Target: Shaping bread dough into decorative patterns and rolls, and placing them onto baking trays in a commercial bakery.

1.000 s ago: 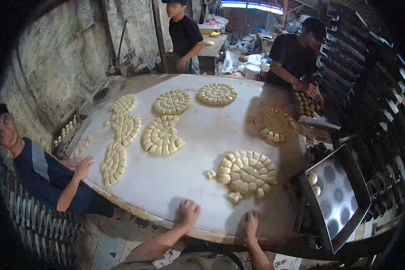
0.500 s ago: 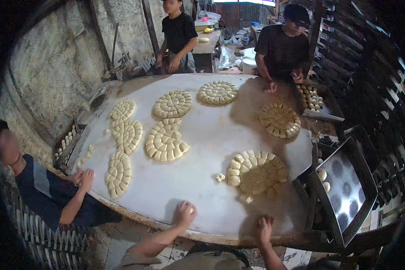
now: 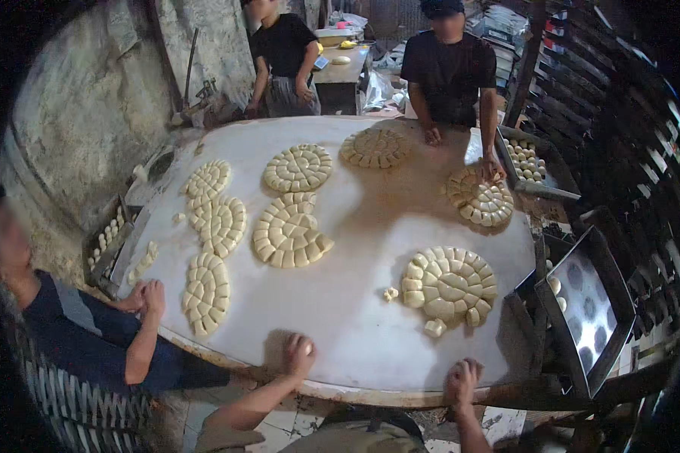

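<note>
Left hand (image 3: pixel 301 356) and right hand (image 3: pixel 463 380) curl, whether around anything cannot be told, on a smooth white tabletop (image 3: pixel 355 309) near a pale-cream, round, segmented dough slab (image 3: pixel 451 284).

Bakery workshop, roughly built. Large, smooth, white-topped work table (image 3: pixel 355 317), shared by workers in dark shirts (image 3: pixel 449 79); round slabs of cream-coloured dough cut into segments (image 3: pixel 298 167); dark-rimmed rectangular metal tray (image 3: pixel 549 192) holding small pale dough balls (image 3: pixel 531 167); stained grey wall (image 3: pixel 83 113); dark slatted wall (image 3: pixel 597 98).
</note>
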The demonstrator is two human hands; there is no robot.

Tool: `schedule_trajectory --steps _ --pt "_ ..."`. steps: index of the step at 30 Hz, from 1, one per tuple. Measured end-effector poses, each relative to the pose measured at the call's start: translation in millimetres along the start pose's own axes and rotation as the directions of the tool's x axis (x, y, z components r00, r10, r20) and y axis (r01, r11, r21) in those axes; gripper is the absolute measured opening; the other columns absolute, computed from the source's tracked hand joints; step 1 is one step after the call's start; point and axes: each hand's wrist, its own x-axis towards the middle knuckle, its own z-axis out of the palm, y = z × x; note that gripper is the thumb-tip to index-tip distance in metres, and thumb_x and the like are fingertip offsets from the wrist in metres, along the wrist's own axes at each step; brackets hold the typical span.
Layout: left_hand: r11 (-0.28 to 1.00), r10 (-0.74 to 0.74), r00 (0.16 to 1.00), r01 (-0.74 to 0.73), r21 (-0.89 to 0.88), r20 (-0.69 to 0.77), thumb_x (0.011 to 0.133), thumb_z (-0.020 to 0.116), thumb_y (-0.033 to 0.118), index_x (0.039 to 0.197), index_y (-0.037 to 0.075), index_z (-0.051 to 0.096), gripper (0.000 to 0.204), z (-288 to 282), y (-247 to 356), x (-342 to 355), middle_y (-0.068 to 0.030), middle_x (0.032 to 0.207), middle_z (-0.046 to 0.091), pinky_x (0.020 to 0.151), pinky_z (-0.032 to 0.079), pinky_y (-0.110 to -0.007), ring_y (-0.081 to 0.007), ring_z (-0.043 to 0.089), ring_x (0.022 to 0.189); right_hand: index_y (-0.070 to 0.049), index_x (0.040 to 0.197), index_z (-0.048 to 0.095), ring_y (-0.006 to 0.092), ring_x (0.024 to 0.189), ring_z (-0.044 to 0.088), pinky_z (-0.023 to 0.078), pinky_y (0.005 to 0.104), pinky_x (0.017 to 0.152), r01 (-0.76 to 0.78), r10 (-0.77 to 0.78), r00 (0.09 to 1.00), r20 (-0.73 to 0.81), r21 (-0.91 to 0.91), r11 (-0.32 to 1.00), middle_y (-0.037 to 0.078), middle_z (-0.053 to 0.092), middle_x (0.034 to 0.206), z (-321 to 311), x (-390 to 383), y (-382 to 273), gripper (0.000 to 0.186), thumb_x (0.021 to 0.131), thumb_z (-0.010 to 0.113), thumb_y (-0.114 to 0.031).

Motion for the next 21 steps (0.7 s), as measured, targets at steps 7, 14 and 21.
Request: schedule_trajectory --steps 7,14,21 --pt "0.944 -0.176 0.948 0.239 0.228 -0.265 0.068 0.065 0.011 0.074 0.005 0.055 0.013 24.5 -58.3 61.5 -0.0128 0.084 0.057 0.072 0.041 -0.045 -0.0334 0.052 0.079 -0.001 0.083 0.057 0.0389 0.091 0.048 0.038 0.0491 0.083 -0.387 0.349 0.912 -0.218 -0.166 0.907 0.019 0.054 0.095 2.9 64.5 36.6 0.014 0.073 0.057 -0.012" --pt "0.95 -0.302 0.822 0.219 0.22 0.484 0.06 0.071 0.021 0.085 0.0 0.063 0.033 -34.9 -2.1 59.9 -0.0147 0.084 0.062 0.076 0.048 -0.039 -0.0286 0.06 0.083 -0.002 0.088 0.055 0.0348 0.106 0.048 0.036 0.0447 0.091 -0.389 0.351 0.883 0.312 0.066 0.919 0.02 0.055 0.102 0.9 34.7 26.7 0.025 0.067 0.062 -0.015" --pt "0.819 0.226 0.633 0.288 -0.496 0.74 0.079 0.063 0.006 0.107 0.0 0.054 0.03 -4.8 277.6 117.0 -0.0086 0.097 0.062 0.071 0.049 -0.026 -0.0142 0.06 0.081 -0.004 0.093 0.055 0.03 0.104 0.052 0.038 0.0408 0.091 0.05 -0.068 0.862 0.502 0.049 0.998 0.019 0.056 0.1 -21.0 8.7 28.5 0.035 0.062 0.066 -0.015"
